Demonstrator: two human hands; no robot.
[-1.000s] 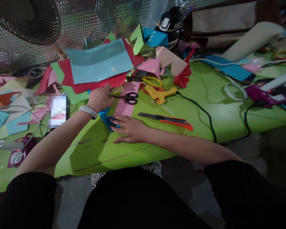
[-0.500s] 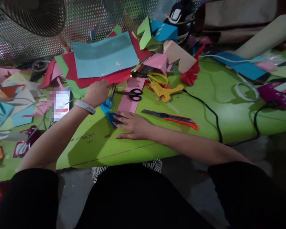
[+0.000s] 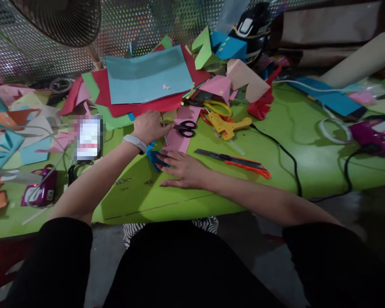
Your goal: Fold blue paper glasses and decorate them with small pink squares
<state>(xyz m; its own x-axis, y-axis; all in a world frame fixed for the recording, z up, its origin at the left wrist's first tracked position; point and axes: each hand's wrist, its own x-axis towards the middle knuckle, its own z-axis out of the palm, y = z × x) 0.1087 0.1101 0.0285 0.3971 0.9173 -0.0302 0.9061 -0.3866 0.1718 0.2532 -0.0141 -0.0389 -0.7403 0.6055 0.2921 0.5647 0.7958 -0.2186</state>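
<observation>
My left hand [image 3: 149,125], with a white band on the wrist, is closed around the blade end of black-handled scissors [image 3: 186,127]. The scissors lie across a pink paper strip [image 3: 179,139] on the green table [image 3: 276,132]. Just below, my right hand [image 3: 183,170] lies flat with its fingers stretched out. Its fingertips press a small folded blue paper [image 3: 154,157].
An orange box cutter [image 3: 240,161], a yellow glue gun [image 3: 228,125] and yellow scissors [image 3: 217,107] lie to the right. Light blue [image 3: 149,75] and red sheets are piled behind. A phone [image 3: 88,137] and purple glue guns [image 3: 40,192] sit at the sides; a black cable [image 3: 290,160] crosses the table.
My left hand has kept hold of the scissors' blade end and swung it a little towards me. The right hand stays flat on the blue paper. The view shifted slightly.
</observation>
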